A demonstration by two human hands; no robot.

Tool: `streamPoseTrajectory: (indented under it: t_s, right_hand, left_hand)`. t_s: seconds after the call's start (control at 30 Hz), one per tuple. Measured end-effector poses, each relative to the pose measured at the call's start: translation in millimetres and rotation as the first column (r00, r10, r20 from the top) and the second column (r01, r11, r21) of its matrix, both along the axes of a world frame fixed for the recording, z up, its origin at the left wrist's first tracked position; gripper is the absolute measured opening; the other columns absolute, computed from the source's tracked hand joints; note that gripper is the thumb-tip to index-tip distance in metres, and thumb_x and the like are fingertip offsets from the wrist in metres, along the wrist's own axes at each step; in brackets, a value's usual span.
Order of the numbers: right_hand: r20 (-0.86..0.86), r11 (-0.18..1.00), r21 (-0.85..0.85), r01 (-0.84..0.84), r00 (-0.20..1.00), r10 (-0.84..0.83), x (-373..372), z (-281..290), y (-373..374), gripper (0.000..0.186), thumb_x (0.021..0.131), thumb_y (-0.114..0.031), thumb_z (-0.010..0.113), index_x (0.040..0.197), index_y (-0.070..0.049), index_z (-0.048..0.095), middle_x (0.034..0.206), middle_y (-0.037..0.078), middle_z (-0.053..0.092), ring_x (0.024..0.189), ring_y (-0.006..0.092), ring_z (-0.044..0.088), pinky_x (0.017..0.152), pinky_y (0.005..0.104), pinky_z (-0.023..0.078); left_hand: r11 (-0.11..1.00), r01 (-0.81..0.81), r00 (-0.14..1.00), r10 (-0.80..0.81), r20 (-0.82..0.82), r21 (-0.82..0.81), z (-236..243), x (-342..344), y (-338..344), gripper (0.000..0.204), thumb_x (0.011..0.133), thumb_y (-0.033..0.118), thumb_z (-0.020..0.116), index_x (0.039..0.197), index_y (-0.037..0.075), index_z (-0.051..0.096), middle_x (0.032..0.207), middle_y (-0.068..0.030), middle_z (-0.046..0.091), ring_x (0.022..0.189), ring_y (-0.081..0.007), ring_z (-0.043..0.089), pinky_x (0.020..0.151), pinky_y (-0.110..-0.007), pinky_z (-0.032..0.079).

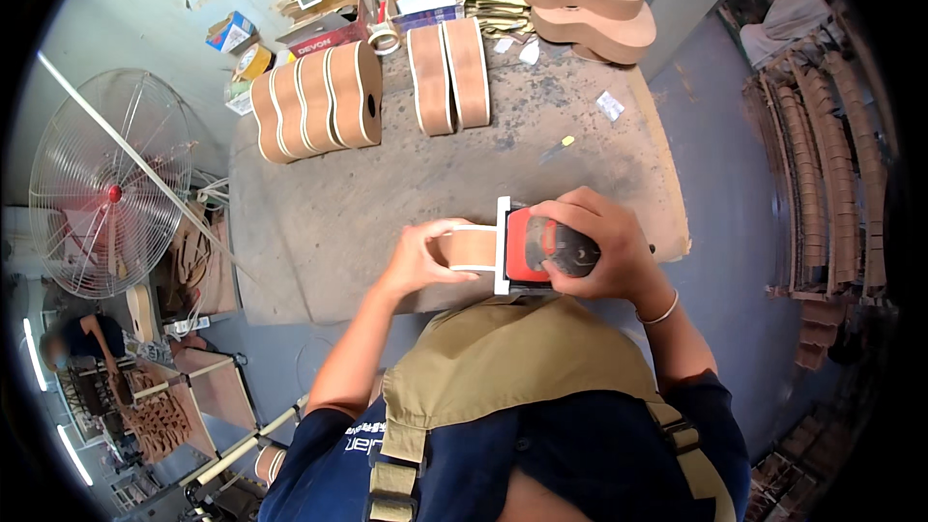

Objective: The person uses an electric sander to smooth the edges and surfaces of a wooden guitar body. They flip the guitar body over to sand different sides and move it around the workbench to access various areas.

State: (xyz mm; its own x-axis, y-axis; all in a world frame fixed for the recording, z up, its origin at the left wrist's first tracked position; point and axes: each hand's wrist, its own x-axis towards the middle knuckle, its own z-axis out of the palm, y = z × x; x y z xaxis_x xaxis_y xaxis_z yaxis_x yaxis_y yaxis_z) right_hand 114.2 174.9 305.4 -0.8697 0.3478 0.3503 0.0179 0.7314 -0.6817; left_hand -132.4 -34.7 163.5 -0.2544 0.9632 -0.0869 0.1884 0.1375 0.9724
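Note:
My left hand [421,258] is closed round a small brown wooden ukulele body [469,248], with its pale-edged side facing up near the table's front edge. My right hand [609,242] grips a red and black hand-held power sander [522,247] by its dark rounded top. A straight white strip [502,246] runs between the sander and the side of the body; I cannot tell whether it belongs to the sander. Whatever part of the body lies beyond the strip is hidden by the sander and my right hand.
Several ukulele bodies [319,101] stand in a row at the table's back left, with two more [449,77] beside them. Larger guitar-shaped bodies [585,5] are stacked at the back right. A yellow-handled tool [559,148] lies on the worn table [338,203]. A caged fan [114,184] stands left.

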Motion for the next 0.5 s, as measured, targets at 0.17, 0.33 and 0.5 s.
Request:
streamPoseTrajectory:
  t_s: [0.17,0.33,0.5]
  right_hand:
    - [0.126,1.0,-0.026,0.005,0.992,-0.001,7.4,11.9,16.6,0.056,0.07,-0.012,0.084,0.126,-0.016,0.076,0.1,0.006,0.07,0.088,0.0295,0.072,0.078,0.039,0.061]
    - [0.176,0.998,0.049,-0.04,0.984,0.031,4.2,33.4,18.6,0.053,0.072,-0.015,0.086,0.124,-0.016,0.076,0.094,0.002,0.07,0.085,0.0296,0.07,0.075,0.0389,0.058]
    - [0.29,0.944,0.282,-0.174,0.953,0.089,-33.7,39.8,6.1,0.043,0.08,-0.035,0.087,0.116,-0.015,0.074,0.095,0.008,0.067,0.084,0.0329,0.072,0.068,0.0448,0.055]
  left_hand:
    - [0.999,-0.034,0.995,0.037,-0.088,0.028,-2.4,33.3,27.4,0.072,0.062,0.028,0.106,0.125,0.006,0.078,0.114,-0.0085,0.083,0.101,-0.0178,0.078,0.096,-0.036,0.06]
    - [0.997,-0.033,0.981,0.044,-0.19,0.066,-10.5,45.9,48.1,0.07,0.061,0.04,0.103,0.119,0.007,0.079,0.107,-0.0147,0.082,0.097,-0.0335,0.08,0.09,-0.043,0.061]
    - [0.999,-0.04,0.92,0.034,-0.39,-0.007,-8.9,69.4,62.9,0.06,0.063,0.038,0.097,0.11,0.007,0.079,0.1,-0.0187,0.08,0.089,-0.0429,0.074,0.084,-0.052,0.057]
